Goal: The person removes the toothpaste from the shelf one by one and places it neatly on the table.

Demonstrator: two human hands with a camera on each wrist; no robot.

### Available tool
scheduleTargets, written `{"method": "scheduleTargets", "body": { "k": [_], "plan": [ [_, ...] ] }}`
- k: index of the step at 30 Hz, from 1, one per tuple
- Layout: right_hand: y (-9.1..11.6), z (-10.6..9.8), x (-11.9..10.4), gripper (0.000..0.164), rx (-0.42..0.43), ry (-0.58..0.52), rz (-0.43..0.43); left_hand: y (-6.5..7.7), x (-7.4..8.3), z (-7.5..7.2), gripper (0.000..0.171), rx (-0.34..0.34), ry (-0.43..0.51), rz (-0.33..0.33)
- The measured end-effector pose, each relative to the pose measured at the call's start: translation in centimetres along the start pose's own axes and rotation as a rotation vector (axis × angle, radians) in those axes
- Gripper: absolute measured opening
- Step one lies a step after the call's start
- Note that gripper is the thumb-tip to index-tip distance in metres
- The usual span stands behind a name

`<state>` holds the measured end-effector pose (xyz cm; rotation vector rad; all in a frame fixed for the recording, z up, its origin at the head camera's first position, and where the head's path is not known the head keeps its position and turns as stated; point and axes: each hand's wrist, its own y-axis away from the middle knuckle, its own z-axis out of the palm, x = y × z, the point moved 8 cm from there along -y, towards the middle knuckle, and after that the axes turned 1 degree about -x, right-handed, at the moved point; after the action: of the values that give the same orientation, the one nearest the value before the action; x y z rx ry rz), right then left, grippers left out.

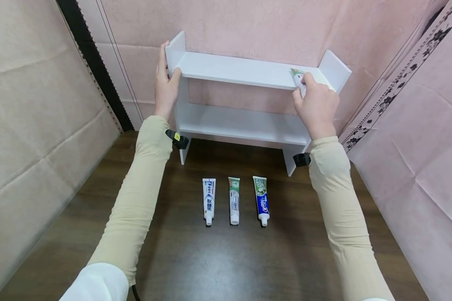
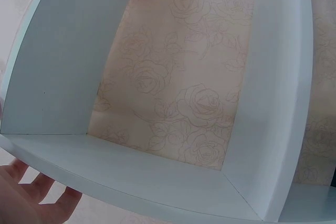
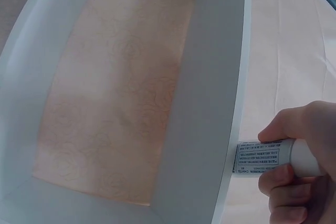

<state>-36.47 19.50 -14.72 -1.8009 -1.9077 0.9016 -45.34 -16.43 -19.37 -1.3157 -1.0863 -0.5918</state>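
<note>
A white two-tier shelf [image 1: 241,71] stands on the table against the back wall. At its left side panel [image 2: 115,166], my left hand [image 1: 167,85] holds the edge, with the thumb towards the front and the other fingers along the outer face. My right hand [image 1: 316,102] pinches a toothpaste tube [image 1: 298,77] near its cap, at the right end of the upper board. The tube's green and white end lies over that board; in the right wrist view its printed side [image 3: 257,157] shows between thumb and fingers.
Three more toothpaste tubes lie in a row before the shelf: a white and blue one [image 1: 209,200], a green and white one [image 1: 234,200] and a green and blue one [image 1: 261,200]. Pink patterned cloth walls [image 1: 410,146] enclose the brown table [image 1: 218,263].
</note>
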Motion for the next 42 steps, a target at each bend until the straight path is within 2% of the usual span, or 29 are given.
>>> {"method": "scheduleTargets", "body": {
  "k": [12,23,36,42],
  "plan": [
    [0.7,-0.4,0.1,0.028,0.015,0.012,-0.005,-0.2,-0.3,0.0,0.063,0.006,-0.011,0.003],
    [1.6,-1.2,0.3,0.027,0.057,-0.005,-0.008,0.4,0.5,0.0,0.063,-0.008,-0.017,-0.028],
    [2.8,-1.7,0.4,0.03,0.086,-0.019,-0.024,-0.2,-0.4,0.1,0.064,-0.006,-0.007,-0.024],
    [3.5,-1.9,0.5,0.03,0.099,-0.007,-0.029,0.2,0.2,0.0,0.064,-0.009,-0.009,-0.016]
  ]
}}
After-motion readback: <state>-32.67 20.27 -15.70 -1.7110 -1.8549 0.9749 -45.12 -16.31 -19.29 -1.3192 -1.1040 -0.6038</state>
